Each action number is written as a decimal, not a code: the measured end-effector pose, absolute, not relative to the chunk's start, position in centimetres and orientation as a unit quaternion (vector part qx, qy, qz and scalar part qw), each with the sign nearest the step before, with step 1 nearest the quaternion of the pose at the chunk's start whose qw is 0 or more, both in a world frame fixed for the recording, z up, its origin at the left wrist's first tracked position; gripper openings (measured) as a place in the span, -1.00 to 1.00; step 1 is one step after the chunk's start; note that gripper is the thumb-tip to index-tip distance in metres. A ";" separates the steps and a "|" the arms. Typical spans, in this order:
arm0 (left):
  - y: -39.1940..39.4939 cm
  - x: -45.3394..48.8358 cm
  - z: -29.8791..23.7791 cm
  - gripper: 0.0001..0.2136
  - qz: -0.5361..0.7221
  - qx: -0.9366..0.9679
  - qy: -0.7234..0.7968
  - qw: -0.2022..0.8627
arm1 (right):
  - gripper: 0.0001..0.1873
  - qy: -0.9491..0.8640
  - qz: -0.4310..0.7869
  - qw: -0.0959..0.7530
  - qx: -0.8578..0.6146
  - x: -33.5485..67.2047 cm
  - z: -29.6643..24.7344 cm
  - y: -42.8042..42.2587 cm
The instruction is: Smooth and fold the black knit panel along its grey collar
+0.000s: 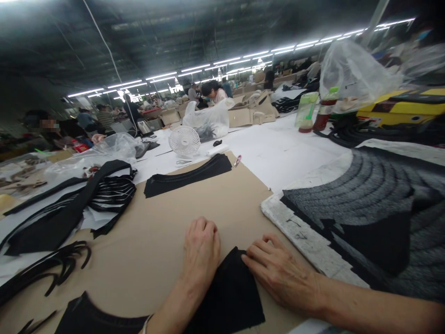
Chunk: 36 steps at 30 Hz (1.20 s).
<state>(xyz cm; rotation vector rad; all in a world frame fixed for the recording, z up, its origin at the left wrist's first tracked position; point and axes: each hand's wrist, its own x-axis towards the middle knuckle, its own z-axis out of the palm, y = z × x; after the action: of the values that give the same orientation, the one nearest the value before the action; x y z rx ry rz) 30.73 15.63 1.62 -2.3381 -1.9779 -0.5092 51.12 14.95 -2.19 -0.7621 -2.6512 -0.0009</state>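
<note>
A black fabric piece [236, 297] with a pointed upper corner lies on the tan board [139, 260] in front of me. At that corner, my right hand [278, 271] has its thumb and forefinger closed on the fabric's edge. My left hand [201, 248] is curled knuckles-up beside the fabric's upper left edge, its wrist crossing the piece; whatever its fingertips hold is hidden. Another black piece with a curved edge [100, 320] is partly visible at the bottom left. Farther up the board rests a long curved black piece [187, 176], with small pink-handled snips [238, 161] near its right end.
On the left are stacked black pieces [69, 213] and loose black strips [55, 269]. A white-edged board [302, 232] at right carries dark grey pieces. Beyond stand a white fan [184, 140], bottles [326, 109], plastic bags and a yellow box [403, 111]. Other people work farther back.
</note>
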 end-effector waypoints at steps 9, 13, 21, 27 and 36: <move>8.7 29.2 -3.3 -0.59 -0.171 -0.874 -0.453 0.045 | -0.96 -0.930 0.045 0.190 -0.312 50.9 -1.0 16.1; 8.2 29.2 -4.5 -0.52 -0.151 -0.874 -0.458 0.060 | -0.96 -0.913 0.090 0.189 -0.349 50.7 -0.6 17.3; 8.8 29.6 -4.3 -0.46 -0.164 -0.858 -0.486 0.009 | -0.80 -0.979 0.013 0.094 -0.181 50.3 0.0 19.8; 8.7 29.8 -4.2 -0.41 -0.131 -0.842 -0.523 -0.004 | -0.80 -0.995 -0.024 0.033 -0.087 49.8 1.0 21.6; 8.6 30.1 -5.5 -0.50 -0.204 -0.827 -0.523 0.036 | -0.75 -0.995 -0.002 0.053 -0.083 49.1 0.5 22.7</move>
<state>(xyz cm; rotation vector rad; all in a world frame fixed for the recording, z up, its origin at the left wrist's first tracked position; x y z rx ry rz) 30.13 8.56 -5.52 -2.5386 -1.6076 -0.6264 49.13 22.67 0.45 -0.2535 -3.0254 -0.0056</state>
